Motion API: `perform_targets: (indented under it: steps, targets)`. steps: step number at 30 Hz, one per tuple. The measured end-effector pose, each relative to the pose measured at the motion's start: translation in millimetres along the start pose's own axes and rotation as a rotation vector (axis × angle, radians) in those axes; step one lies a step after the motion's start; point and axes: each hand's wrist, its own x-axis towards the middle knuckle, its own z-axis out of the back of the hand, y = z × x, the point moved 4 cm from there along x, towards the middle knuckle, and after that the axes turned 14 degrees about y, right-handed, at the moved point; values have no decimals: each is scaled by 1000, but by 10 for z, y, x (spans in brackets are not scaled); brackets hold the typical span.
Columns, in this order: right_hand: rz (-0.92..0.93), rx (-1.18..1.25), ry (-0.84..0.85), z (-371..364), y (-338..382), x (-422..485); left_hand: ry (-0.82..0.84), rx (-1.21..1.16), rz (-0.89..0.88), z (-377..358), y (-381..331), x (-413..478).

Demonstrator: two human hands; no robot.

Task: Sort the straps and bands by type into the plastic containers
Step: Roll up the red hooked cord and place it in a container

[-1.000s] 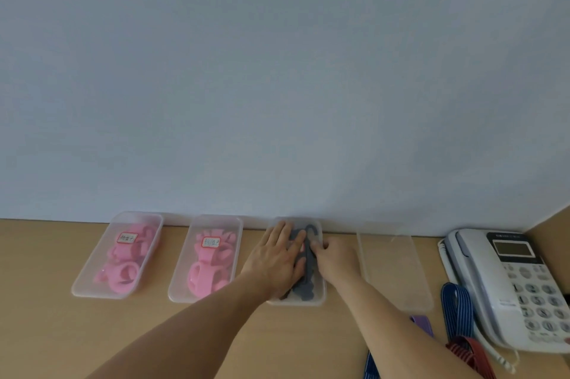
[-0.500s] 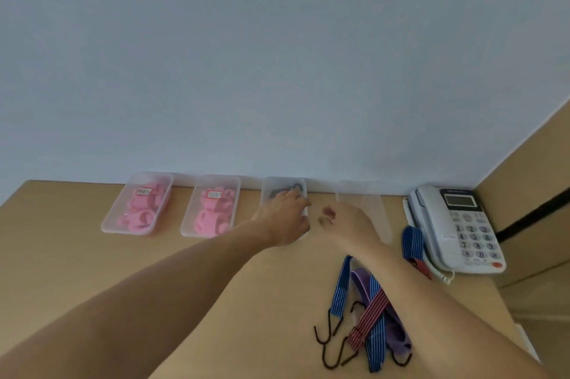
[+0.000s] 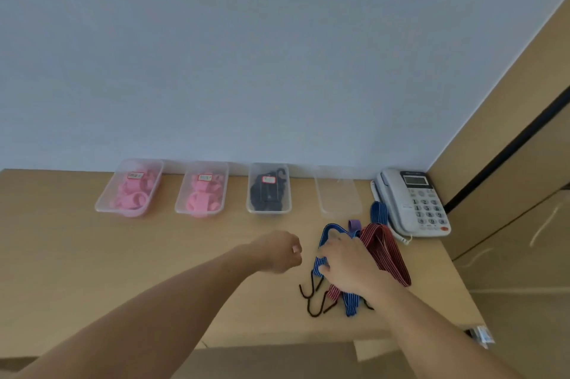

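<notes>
A plain, evenly lit pale blue-grey wall (image 3: 277,54) filled the upper frame. A light wooden desk (image 3: 77,255) ran below; tan wooden panelling (image 3: 509,162) stood at right.

One wide-angle camera rides on my head and looks forward and down, giving a single view. It faces the pale wall (image 3: 277,54), which fills the upper half. The desk (image 3: 77,255) spreads below, and the row of plastic containers (image 3: 337,193) at its far edge crosses mid-frame, well away. My forearms (image 3: 154,317) enter from the bottom edge, nearest the lens. The telephone (image 3: 410,202) sits toward the right.
</notes>
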Motion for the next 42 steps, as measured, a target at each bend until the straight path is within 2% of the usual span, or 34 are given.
perform_targets:
  steps: [3, 5, 9, 14, 17, 22, 25, 29, 32, 35, 38, 42]
  targets:
    - [12, -184, 142, -153, -47, -58, 9, 0, 11, -19, -74, -3]
    - [20, -222, 192, -241, -128, -77, 2, -16, 28, 3, -156, 15]
    - [91, -224, 143, -296, -287, -101, -18, -46, 57, 25, -378, 71]
    - [202, -69, 9, 33, -539, -170, -41, -109, 70, 29, -657, 91]
    - [267, 160, -40, 493, -700, -316, -39, -212, 43, 92, -829, 60]
    - [313, 587, -103, 1085, -1023, -571, -169, -428, -82, 421, -1189, -84]
    - [333, 734, -208, 1325, -1218, -695, -227, -550, -166, 649, -1385, -205]
    - [384, 951, -379, 1631, -1396, -893, -163, -873, -380, 883, -1603, -418]
    - [374, 1020, -493, 1786, -1467, -996, -106, -1040, -532, 1034, -1757, -564]
    - [370, 1094, -562, 1864, -1470, -1060, -85, -1108, -670, 1147, -1921, -677]
    - [371, 1162, -638, 1900, -1427, -1136, -131, -1153, -772, 1272, -2097, -801]
    - [518, 1401, -741, 1955, -1274, -1326, -180, -1174, -918, 1462, -2354, -902]
